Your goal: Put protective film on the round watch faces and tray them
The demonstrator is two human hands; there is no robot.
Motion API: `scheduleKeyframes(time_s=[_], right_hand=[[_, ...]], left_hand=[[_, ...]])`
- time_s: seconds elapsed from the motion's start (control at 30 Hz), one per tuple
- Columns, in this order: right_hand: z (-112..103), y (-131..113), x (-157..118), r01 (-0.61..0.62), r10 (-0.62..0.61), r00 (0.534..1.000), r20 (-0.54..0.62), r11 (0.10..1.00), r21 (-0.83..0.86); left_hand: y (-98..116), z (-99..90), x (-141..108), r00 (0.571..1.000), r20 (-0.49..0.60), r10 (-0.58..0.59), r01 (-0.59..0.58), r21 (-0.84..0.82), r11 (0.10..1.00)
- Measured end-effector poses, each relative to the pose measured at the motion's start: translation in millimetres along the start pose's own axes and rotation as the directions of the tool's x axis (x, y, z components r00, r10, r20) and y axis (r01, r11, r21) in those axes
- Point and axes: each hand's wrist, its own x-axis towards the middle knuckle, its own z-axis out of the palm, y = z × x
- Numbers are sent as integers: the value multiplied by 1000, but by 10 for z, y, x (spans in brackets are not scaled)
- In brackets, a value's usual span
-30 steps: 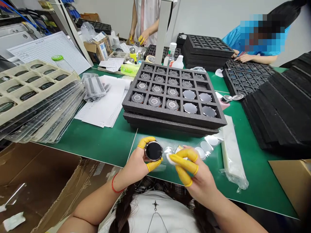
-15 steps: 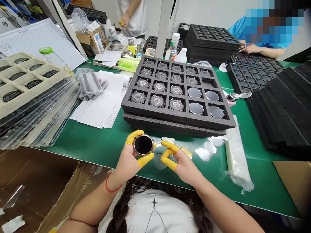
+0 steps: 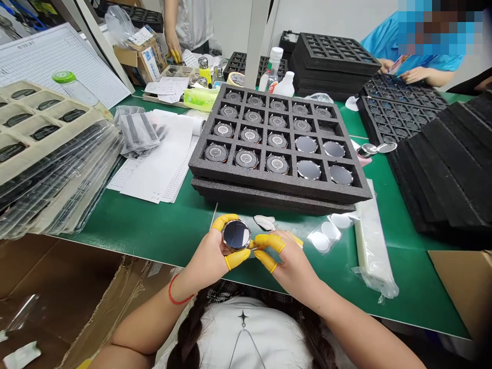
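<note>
My left hand (image 3: 213, 256), in yellow finger cots, grips a round watch case (image 3: 237, 234) by its rim, low over the green table's front edge. The dark glass faces up and carries a pale patch, perhaps a reflection. At the lower right rim of the watch, my right hand (image 3: 286, 256) has its yellow-covered thumb and fingers pinched together. Whatever lies between them is too small to make out. Just behind both hands lies a small white-and-dark piece (image 3: 264, 222). Partly hidden by my right hand is a yellow item (image 3: 295, 239).
A black foam tray (image 3: 246, 174) of watch cases rests on other trays ahead. Round white discs (image 3: 326, 233) in clear film and a wrapped white bundle (image 3: 374, 246) lie to the right. Left are papers (image 3: 157, 164) and stacked clear trays (image 3: 57, 179). Two co-workers stand beyond.
My left hand has brought the watch slightly right and tilted it, so its glass catches light. My right fingers have closed at its rim. A clear round film seen below my right hand is no longer visible.
</note>
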Motion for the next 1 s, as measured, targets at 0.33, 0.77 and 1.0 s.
scheduleKeyframes(time_s=[0.33, 0.77, 1.0], right_hand=[[48, 51, -51, 81, -82, 994, -65, 996, -27], [-53, -33, -165, 61, -74, 984, -164, 995, -85], [-450, -147, -70, -96, 157, 973, -171, 942, 320]], left_hand=[[11, 63, -13, 999, -39, -8, 8, -11, 1000], [43, 35, 86, 993, -119, -10, 10, 1, 1000], [37, -12, 66, 1000, 19, -17, 15, 76, 997]])
